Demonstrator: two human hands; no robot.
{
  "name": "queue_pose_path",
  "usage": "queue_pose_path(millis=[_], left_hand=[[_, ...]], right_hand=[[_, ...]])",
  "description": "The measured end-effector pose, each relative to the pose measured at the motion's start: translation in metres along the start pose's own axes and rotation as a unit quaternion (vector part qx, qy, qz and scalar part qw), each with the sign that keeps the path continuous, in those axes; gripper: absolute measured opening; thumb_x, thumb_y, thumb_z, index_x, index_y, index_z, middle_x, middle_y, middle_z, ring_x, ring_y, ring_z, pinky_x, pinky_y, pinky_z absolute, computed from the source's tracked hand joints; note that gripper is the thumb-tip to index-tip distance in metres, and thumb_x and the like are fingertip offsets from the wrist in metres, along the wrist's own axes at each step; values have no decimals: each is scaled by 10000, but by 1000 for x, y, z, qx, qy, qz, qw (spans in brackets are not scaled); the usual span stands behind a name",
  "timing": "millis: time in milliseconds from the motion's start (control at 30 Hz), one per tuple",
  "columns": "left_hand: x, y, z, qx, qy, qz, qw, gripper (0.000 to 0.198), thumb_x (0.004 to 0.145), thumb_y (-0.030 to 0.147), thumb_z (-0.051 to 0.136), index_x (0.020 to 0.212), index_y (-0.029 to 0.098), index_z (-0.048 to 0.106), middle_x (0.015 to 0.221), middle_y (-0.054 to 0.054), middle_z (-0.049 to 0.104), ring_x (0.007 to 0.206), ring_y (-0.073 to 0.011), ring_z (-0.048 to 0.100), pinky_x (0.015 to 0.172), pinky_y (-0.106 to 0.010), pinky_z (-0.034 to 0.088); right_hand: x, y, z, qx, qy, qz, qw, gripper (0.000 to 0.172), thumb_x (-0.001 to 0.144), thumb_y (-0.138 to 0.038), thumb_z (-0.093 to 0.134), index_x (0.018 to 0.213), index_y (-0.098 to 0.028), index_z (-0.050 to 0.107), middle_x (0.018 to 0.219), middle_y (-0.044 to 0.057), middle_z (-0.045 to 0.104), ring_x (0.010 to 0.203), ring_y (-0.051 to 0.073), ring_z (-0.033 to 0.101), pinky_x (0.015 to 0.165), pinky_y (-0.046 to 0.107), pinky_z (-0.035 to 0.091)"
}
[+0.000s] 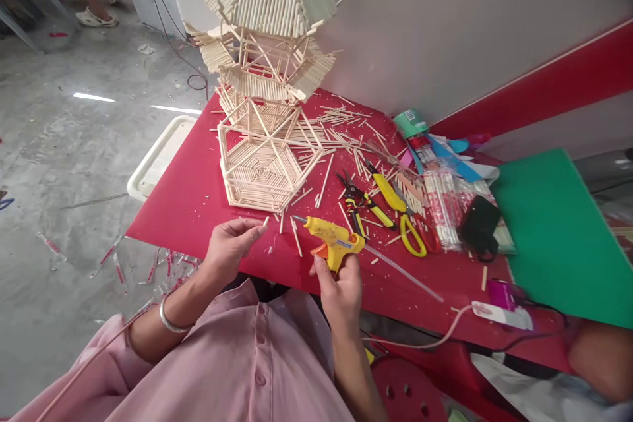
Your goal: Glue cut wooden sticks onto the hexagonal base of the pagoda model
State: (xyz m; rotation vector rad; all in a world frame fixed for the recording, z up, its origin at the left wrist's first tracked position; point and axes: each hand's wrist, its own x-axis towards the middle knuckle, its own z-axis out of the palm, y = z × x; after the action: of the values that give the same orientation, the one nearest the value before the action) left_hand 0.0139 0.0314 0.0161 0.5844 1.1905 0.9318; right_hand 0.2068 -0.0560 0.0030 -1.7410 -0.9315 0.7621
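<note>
Head view, from the left: red-and-white wrappers (52, 246) lie scattered on the grey floor (49, 165), and a white tray (141, 175) sits just beside the edge of the red table (182, 204). The left hand (232, 245), a silver bangle (171, 316) on its wrist, pinches a short stick (266, 223) between thumb and fingers over the table's near edge. Just beyond, a hexagonal stick frame (262, 175) rests on the red surface, with a tiered stick tower (267, 0) rising behind it. Well apart from the left, the right hand (341, 287) is wrapped round the grip of a yellow glue gun (330, 237), whose nozzle faces left toward the pinched stick without touching it; a clear glue rod (408, 275) trails from its back. Past the gun lie loose sticks (341, 115), black-and-yellow pliers (380, 213) and scissors (413, 237) with a yellow loop. Farther right come plastic-wrapped stick packs (442, 201), a black object (479, 224) lying on them, and a green board (568, 237).
</note>
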Motion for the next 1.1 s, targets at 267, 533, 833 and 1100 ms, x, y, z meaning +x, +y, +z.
queue_pose_path(millis=[267, 533, 833, 1100], left_hand=[[1, 7, 0, -19, 14, 0, 1000, 385, 501, 441, 907, 661, 131, 744, 499, 25, 546, 453, -44, 334, 438, -211, 233], [7, 10, 2, -31, 4, -1, 1000, 344, 507, 416, 898, 655, 140, 756, 505, 16, 574, 483, -71, 404, 472, -223, 307], [12, 7, 4, -47, -6, -24, 999, 380, 488, 436, 906, 656, 135, 748, 491, 30, 562, 451, -45, 354, 464, -211, 287], [10, 12, 8, -79, -4, -49, 996, 418, 447, 441, 920, 640, 124, 728, 466, 38, 531, 428, -32, 316, 436, -207, 222]], right_hand=[[12, -26, 19, -256, 104, -208, 938, 303, 911, -465, 568, 977, -175, 625, 751, 76, 663, 654, 210, 642, 586, 306, 483], [17, -28, 30, -402, 132, -309, 851, 316, 947, -438, 553, 938, -152, 689, 725, 109, 702, 611, 229, 664, 586, 319, 482], [20, -32, 29, -429, 156, -374, 807, 332, 967, -427, 545, 971, -120, 669, 685, 78, 698, 559, 181, 654, 521, 259, 458], [22, -33, 28, -422, 152, -360, 818, 378, 971, -468, 528, 892, -131, 679, 642, 70, 682, 521, 175, 629, 519, 268, 448]])
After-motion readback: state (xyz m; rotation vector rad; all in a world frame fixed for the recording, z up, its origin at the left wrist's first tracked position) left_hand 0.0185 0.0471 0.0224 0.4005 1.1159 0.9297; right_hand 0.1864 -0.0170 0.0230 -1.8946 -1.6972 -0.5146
